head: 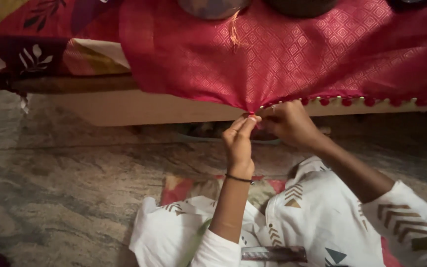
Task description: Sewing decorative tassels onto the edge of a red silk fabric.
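A red woven cloth (pixel 292 49) with a diamond pattern hangs over the edge of a low bed. Small red tassel balls (pixel 344 101) run along its hem to the right. My left hand (pixel 239 141) pinches the lowest point of the hem between thumb and fingertips; a thin dark band circles its wrist. My right hand (pixel 290 122) is closed on the same hem just to the right, fingers curled around the edge. The two hands nearly touch. A dark comb (pixel 274 253) lies on my white patterned lap.
The wooden bed frame (pixel 139 106) runs across the view, with a leaf-printed sheet (pixel 45 49) at the left. Marbled stone floor (pixel 60 183) spreads to the left. A patterned mat (pixel 189 188) lies under my knees. Dark round objects sit on the cloth at the top.
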